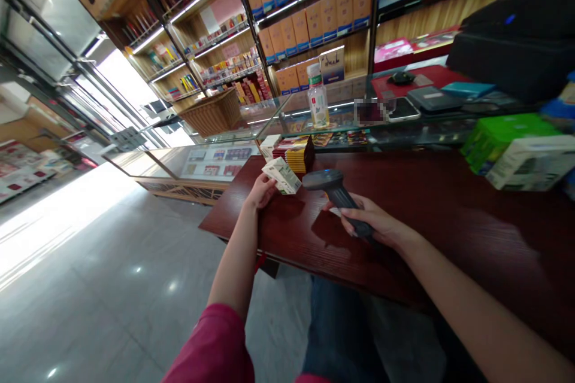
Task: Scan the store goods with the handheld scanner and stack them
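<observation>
My left hand is closed on the left end of a small white box with dark and green print, tilted above the dark red wooden desk. In my right hand is a black barcode scanner, its fingers wrapped round the handle. The scanner's head is at the right of the box, with a small gap between them. Just behind the box stands a row of yellow and red packs, with another white box at its left end.
A glass counter runs behind the desk, bearing a clear bottle, a phone and a mouse. Green packaging and a white carton lie at the right. A wicker basket and stocked shelves are farther back.
</observation>
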The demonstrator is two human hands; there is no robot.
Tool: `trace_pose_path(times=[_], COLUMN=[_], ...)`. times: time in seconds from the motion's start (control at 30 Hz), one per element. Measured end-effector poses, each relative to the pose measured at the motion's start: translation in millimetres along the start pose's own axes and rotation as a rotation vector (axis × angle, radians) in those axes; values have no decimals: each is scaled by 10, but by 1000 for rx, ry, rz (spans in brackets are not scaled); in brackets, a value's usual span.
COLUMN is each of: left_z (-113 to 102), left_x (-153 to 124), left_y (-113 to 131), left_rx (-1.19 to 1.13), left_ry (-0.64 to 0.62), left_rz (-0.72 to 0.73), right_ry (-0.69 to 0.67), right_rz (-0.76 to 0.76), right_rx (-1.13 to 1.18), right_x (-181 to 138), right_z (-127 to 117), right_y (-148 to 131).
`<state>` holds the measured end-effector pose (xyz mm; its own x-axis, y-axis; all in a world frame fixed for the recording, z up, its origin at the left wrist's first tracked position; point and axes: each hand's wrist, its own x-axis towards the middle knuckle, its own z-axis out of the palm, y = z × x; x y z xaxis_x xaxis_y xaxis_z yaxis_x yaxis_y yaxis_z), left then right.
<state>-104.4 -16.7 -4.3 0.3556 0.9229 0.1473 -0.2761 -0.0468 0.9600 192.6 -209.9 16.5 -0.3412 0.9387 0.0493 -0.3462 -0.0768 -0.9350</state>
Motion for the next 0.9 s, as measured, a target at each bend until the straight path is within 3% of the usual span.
trace_pose_path(times=[0.23,0.53,0.67,0.77,0.9], left_z=[23,57,224,402,650], left_x=[13,18,-89,-190,-306], left_y=[-60,-40,67,110,9], left_rx=[-15,22,112,257,318], left_ry=[-63,46,12,37,115], left_rz=[-60,-58,-60,-39,114], right_ry=[-13,35,150,325,495], right_rz=[16,-39,-95,-181,-320], right_rx=[-13,-10,38,56,-5], right_x=[-11,1,-22,-110,-405], right_z=[35,48,59,3,-194], right_y=[-28,-19,-13,-43,-145])
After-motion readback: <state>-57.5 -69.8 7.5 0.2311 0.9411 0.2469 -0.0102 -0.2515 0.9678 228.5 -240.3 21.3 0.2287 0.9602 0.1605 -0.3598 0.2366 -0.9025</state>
